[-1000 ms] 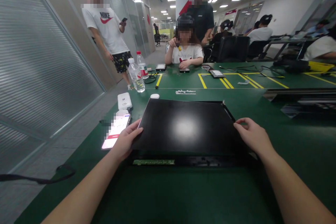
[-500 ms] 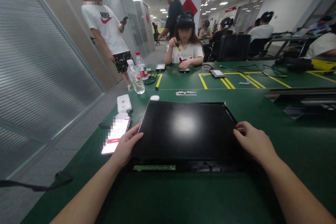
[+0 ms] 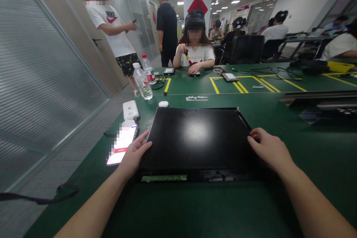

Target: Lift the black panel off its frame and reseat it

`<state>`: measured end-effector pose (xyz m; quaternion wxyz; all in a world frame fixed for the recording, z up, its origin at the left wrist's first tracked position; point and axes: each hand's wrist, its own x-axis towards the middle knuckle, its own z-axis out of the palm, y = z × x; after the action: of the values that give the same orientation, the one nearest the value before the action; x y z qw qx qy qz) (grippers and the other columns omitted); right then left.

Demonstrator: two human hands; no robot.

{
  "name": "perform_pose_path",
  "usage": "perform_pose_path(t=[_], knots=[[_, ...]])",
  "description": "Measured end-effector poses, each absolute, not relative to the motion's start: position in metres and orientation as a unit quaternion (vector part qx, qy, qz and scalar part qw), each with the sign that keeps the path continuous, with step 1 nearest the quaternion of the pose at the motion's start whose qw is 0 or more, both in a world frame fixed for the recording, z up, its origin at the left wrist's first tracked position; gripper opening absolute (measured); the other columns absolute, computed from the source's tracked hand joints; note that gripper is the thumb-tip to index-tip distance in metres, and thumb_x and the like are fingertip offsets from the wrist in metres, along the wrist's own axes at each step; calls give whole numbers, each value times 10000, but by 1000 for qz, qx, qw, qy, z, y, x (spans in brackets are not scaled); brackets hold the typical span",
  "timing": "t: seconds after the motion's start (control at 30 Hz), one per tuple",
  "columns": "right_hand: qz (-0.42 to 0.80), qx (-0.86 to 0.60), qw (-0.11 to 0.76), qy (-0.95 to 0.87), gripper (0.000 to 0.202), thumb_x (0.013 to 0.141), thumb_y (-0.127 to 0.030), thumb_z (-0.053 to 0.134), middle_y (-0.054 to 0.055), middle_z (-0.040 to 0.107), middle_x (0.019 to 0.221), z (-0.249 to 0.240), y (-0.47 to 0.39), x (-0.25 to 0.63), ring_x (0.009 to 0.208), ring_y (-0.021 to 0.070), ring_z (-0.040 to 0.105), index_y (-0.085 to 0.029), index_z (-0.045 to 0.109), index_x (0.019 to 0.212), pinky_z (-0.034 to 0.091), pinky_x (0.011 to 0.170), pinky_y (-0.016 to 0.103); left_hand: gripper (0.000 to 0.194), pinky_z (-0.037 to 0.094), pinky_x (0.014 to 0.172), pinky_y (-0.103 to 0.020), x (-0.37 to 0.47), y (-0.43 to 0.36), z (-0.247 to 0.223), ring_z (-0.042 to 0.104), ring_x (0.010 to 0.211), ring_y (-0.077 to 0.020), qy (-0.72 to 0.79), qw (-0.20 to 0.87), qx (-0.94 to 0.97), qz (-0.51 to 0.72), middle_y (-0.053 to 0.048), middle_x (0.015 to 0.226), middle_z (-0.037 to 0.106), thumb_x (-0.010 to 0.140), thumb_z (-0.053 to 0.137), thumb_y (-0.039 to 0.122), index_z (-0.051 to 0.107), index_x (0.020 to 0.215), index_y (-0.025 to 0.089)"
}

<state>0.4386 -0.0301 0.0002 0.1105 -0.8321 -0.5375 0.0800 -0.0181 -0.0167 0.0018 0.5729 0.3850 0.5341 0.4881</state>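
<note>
LCD panel: the black, glossy LCD panel (image 3: 178, 148) lies between the two hands, in front of the person, face up above a black frame (image 3: 237, 176); its long axis runs left to right, from one hand across to the other.
Left hand: the left hand (image 3: 132, 158) is at the panel's left edge, thumb laid on the top face and fingers curled at the side, closed on that edge; the panel extends to the right from these fingertips.
Right hand: the right hand (image 3: 272, 150) is at the panel's right edge, thumb and forefinger bent together in a pinch; the panel extends to the left from them. Whether the frame's side is caught in this pinch too, I cannot tell.
Nearer hand: neither; both touch the panel, at opposite ends of its long axis.
Near edge: a green circuit board strip (image 3: 164, 178) shows in the frame, just on the person's side of the panel, toward its left end.
Left of the panel: a lit smartphone (image 3: 128, 137), beside the left hand, with a white power bank (image 3: 130, 110) beyond it.
Beyond the panel: a small white case (image 3: 163, 104) near its far left corner, two plastic bottles (image 3: 143, 85) farther off, and a seated person (image 3: 202, 54) across the green table (image 3: 195, 208).
</note>
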Motion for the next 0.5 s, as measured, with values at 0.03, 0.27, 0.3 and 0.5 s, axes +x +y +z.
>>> perform_pose_path(t=[0.03,0.27,0.3,0.5], knots=[[81,-833,108,-537,350,973,-463,541,102,849,1163,0,-30,439,998,334,780,-255,763,1146,521,766,406,1040,669,688,-316,-19,-16,1,866,932,-342,532,574,386,489,-143,1106,891,672,1024,349,630,1613,149],[91,-836,103,-531,323,984,-447,539,99,850,1114,3,-30,440,1005,323,775,-261,767,1118,507,750,382,1056,697,787,-370,-21,-15,-2,853,1049,-394,529,572,399,483,-170,1149,883,677,1031,409,632,1616,138],[91,-837,104,-529,322,983,-447,541,100,850,1103,3,-30,440,1003,323,774,-261,769,1115,506,748,381,1062,700,807,-382,-21,-15,-2,849,1071,-402,530,571,400,482,-172,1166,880,676,1030,417,628,1621,144],[87,-836,125,-527,304,964,-437,551,99,843,1017,0,-29,443,916,303,763,-267,789,1046,491,701,370,1096,690,949,-466,-19,-16,0,810,1189,-443,512,578,409,486,-194,1285,848,659,1026,489,626,1625,161]])
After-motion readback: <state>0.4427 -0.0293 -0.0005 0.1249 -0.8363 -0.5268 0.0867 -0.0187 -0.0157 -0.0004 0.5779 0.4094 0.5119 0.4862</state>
